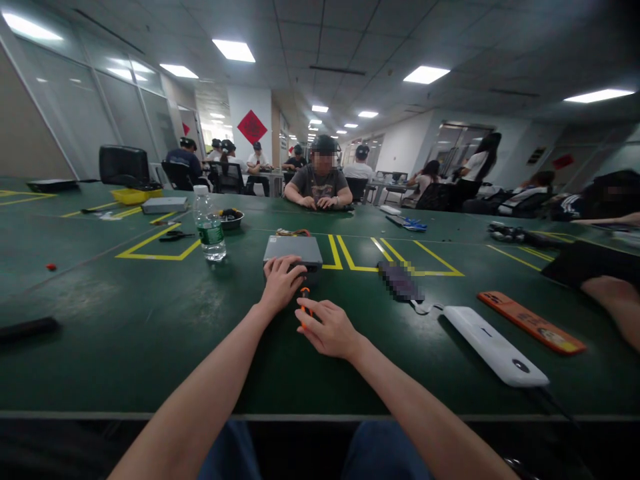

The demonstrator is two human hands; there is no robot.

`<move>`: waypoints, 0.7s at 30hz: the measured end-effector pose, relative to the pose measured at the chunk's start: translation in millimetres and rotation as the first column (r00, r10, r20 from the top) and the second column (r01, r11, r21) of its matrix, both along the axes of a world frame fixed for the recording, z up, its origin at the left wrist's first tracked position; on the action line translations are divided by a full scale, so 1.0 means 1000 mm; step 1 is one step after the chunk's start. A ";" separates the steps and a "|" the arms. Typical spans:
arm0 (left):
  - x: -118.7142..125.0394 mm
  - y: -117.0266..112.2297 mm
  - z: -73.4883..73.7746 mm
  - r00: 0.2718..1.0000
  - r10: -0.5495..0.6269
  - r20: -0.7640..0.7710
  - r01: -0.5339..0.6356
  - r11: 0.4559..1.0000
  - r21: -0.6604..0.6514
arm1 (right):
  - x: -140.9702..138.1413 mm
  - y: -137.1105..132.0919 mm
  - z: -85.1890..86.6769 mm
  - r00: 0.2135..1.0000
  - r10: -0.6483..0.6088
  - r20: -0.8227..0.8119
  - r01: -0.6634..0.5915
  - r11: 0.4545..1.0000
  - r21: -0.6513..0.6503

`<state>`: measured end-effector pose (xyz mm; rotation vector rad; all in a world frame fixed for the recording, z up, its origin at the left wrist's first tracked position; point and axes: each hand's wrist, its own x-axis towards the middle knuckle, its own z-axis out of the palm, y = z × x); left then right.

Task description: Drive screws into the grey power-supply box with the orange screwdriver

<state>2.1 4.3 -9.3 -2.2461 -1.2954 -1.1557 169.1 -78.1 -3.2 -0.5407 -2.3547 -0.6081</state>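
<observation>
I see flat grey box (295, 248), wires (303, 233) at 12 o'clock. L hand (281, 279) on its 6 o'clock edge, can't tell if clamped; R hand (327, 327), 5 o'clock, pinches orange-blk tool (305, 292).

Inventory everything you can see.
Table: one, green, foreground
Boxes: two, grey, centre, back left
Tool: one, partly orange, before centre box
Bottle: one, clear, left
Bowl: one, silvery, behind bottle
Tray: one, yellow, left
Corded device: one, white, right
Phone case: one, orange, right
Tape: several strips, yellow, tabletop
People: several, mixed clothing, around
Lights: several, white, overhead
Unclear items: several, mostly dark, scattered
Left hand: one, bare, on centre box
Right hand: one, bare, holding tool
</observation>
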 end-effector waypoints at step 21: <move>0.002 0.005 0.006 0.996 0.047 0.078 -0.042 0.997 -0.063 | 0.001 0.003 -0.007 0.997 -0.001 -0.084 -0.008 0.995 -0.099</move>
